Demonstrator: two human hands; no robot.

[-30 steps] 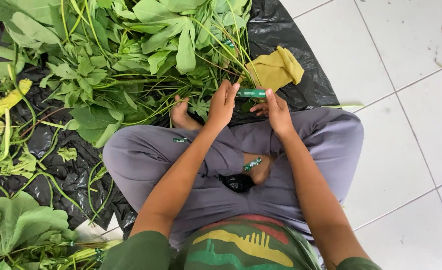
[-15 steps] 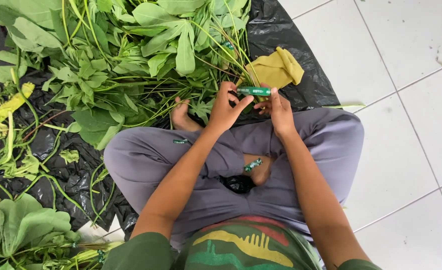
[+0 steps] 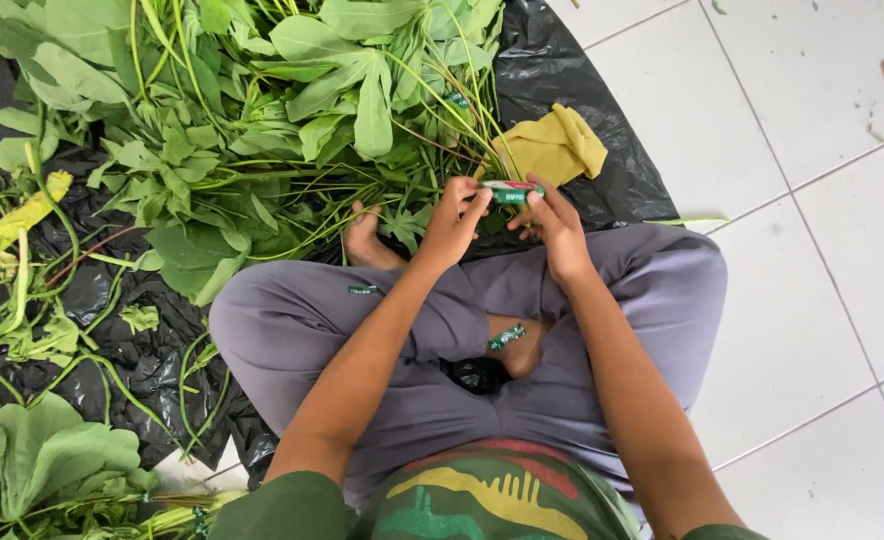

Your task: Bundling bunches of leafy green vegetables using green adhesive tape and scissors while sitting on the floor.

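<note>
Since a second ago our left hand curls tighter; both it and our right hand pinch the small green packet (just beside the yellow cloth).

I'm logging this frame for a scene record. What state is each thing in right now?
Small green and red roll: held between both hands.
Left hand: fingers closed on the roll.
Right hand: pinching the roll's other end.
Yellow cloth: crumpled on the black plastic sheet.
Green leafy stems: heaped loose.
</note>
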